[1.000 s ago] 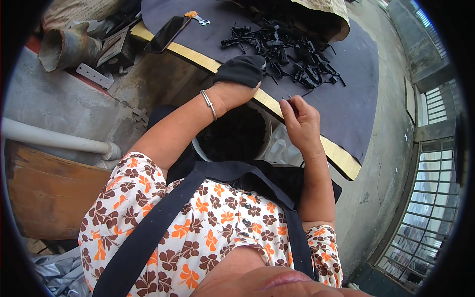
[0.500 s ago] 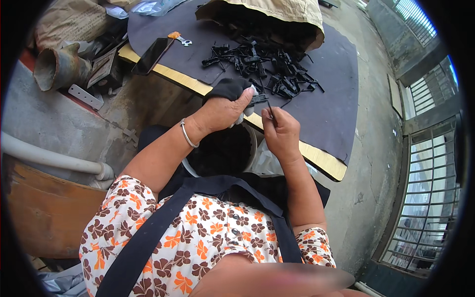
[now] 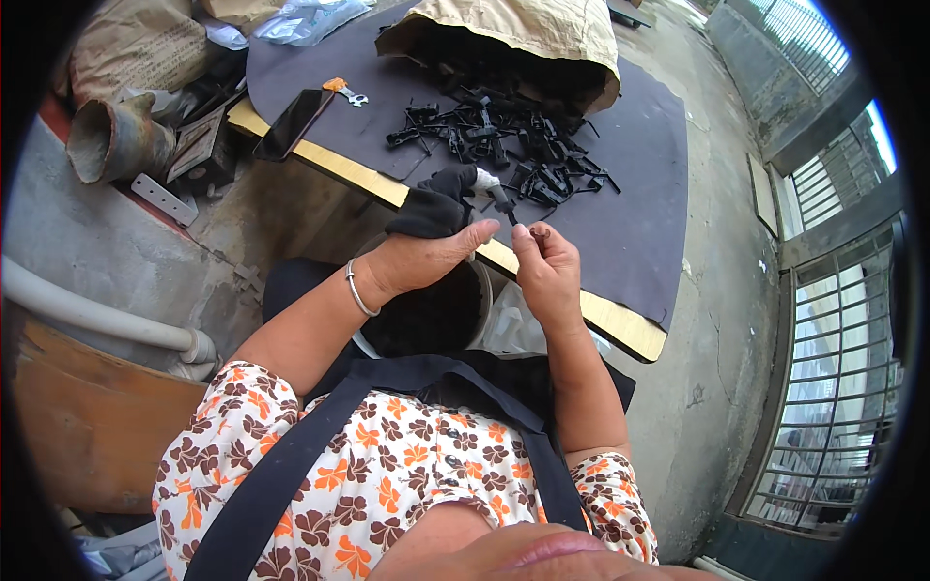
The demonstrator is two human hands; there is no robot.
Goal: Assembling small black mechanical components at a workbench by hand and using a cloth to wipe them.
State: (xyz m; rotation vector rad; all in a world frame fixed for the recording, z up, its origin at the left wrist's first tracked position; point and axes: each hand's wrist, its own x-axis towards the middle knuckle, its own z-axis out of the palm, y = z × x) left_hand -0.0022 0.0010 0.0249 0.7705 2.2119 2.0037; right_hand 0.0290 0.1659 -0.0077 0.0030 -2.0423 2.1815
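My left hand point(image 3: 426, 254) is at the table's near edge, its thumb stretched out and apart from the fingers. Black cloth covers its finger side, with pale wrapping at the fingertips. A small black plastic part point(image 3: 508, 205) lies against those wrapped fingertips. At its lower end, my right hand point(image 3: 550, 276) pinches it between thumb and forefinger. A thin dark piece shows by the curled right fingers, too small to name. Beyond both hands, a pile of black plastic parts point(image 3: 489, 136) with thin stems spreads over the dark-covered table point(image 3: 635, 208).
An open brown paper sack point(image 3: 567, 39) holds more black parts. A phone point(image 3: 294, 123) and a small wrench point(image 3: 351, 95) lie on the table's left. Below my hands stands a round bucket point(image 3: 486, 300) with dark contents. A rusty pipe piece point(image 3: 107, 140) sits left of the table.
My left thumb has lifted off the black plastic part and reaches toward the right hand. The part has tilted downward, and the right hand now pinches its lower end.
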